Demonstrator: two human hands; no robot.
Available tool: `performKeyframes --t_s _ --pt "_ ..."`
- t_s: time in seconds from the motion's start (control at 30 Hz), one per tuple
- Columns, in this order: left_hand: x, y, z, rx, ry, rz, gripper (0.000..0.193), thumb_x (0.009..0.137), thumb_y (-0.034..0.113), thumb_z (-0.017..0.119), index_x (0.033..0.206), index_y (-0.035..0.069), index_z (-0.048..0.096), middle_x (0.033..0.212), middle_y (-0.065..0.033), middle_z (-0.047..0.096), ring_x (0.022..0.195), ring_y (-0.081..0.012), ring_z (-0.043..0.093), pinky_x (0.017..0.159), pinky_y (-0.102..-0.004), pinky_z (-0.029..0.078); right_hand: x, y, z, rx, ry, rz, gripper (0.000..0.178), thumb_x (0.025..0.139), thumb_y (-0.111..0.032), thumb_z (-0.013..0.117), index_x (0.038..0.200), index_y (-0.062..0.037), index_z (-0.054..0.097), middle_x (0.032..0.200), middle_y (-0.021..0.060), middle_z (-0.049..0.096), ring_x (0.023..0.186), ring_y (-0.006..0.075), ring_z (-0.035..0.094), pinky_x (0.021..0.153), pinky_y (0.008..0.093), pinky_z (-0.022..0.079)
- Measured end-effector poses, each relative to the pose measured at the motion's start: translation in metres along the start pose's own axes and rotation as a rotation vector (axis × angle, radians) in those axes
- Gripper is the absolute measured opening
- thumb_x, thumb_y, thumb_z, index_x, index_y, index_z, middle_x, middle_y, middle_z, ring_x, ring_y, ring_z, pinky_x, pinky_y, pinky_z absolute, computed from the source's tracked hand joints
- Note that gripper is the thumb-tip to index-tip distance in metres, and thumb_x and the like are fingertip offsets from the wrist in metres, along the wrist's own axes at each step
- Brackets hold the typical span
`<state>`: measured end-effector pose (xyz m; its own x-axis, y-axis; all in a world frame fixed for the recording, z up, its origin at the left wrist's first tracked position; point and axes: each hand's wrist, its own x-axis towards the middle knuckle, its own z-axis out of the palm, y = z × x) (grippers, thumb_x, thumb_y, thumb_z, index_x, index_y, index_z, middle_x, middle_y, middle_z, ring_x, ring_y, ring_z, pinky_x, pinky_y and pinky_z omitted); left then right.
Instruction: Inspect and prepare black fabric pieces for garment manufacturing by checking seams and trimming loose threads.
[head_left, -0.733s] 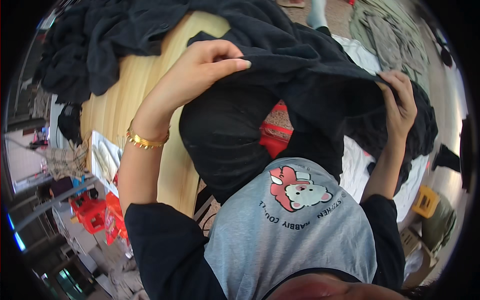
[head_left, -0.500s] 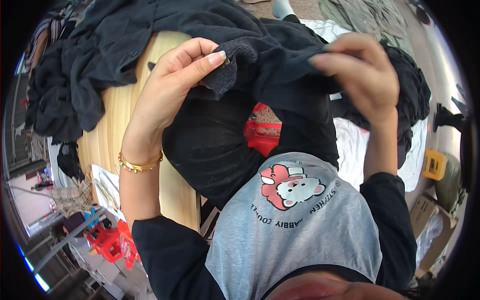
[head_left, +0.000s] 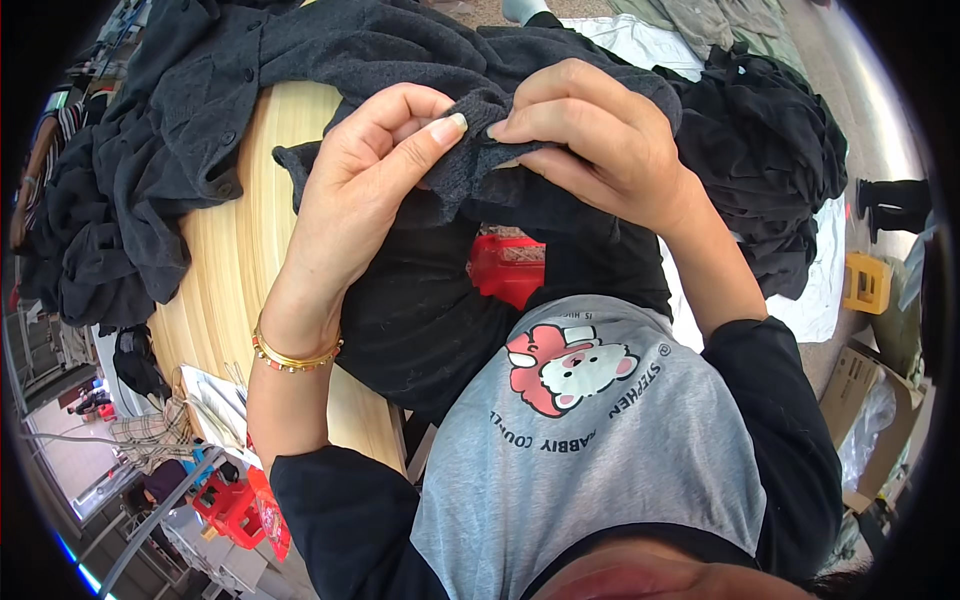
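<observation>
A dark grey knitted cardigan (head_left: 350, 45) with buttons spreads across the table and over my lap. My left hand (head_left: 370, 180) pinches a bunched, ribbed part (head_left: 462, 165) of it between thumb and fingers. Close beside it, my right hand (head_left: 615, 150) grips the same knit, thumb and fingertips pressed together. The two sets of fingertips almost meet above my knees. Whether a small tool or thread is between the right fingers, I cannot make out. Folds of the cardigan hang below both hands.
A light wooden table (head_left: 215, 250) curves along my left. To the right, a heap of black clothes (head_left: 755, 170) lies on a white sheet (head_left: 825, 275). A red plastic stool (head_left: 508, 262) shows between my legs. Farther right are a yellow plastic stool (head_left: 866, 283) and a cardboard box (head_left: 855, 400).
My right hand has come left from the far side of the cloth to the left hand and now grips the ribbed part beside it. The left hand keeps its pinch.
</observation>
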<state>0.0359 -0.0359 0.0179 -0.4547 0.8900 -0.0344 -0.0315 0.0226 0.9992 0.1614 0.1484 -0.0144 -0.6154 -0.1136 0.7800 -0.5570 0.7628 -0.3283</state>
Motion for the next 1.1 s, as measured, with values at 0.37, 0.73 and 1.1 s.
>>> performKeyframes --t_s 0.37,0.73,1.1 --pt "0.005 -0.003 0.003 0.144 0.029 0.026 0.037 0.074 0.003 0.082 0.104 0.003 0.06 0.089 0.0034 0.062 0.083 -0.0036 0.057 0.076 -0.0183 0.047 0.0 0.011 0.003 0.129 -0.028 0.057 0.025 0.066 -0.001 0.077 0.09 0.0002 0.068 0.08 0.0092 0.063 0.072 0.0227 0.065 0.062 0.0281 0.051" --pt "-0.001 -0.002 0.008 0.501 0.092 0.099 0.025 0.081 0.001 0.074 0.103 0.0 0.061 0.095 -0.0007 0.065 0.088 -0.0055 0.06 0.079 -0.0193 0.049 0.005 0.011 0.001 0.547 -0.186 0.574 0.044 0.069 0.01 0.069 0.111 -0.0009 0.065 0.112 0.0066 0.059 0.087 0.0142 0.065 0.073 0.0229 0.052" --pt "0.003 -0.003 0.02 0.826 0.105 0.443 0.021 0.072 -0.002 0.073 0.089 0.002 0.061 0.081 -0.0073 0.064 0.07 -0.0196 0.064 0.064 -0.0275 0.052 -0.016 0.026 0.009 0.489 -0.082 0.414 0.024 0.075 -0.015 0.081 0.086 -0.005 0.063 0.081 -0.0036 0.059 0.066 0.0057 0.051 0.056 0.0211 0.038"
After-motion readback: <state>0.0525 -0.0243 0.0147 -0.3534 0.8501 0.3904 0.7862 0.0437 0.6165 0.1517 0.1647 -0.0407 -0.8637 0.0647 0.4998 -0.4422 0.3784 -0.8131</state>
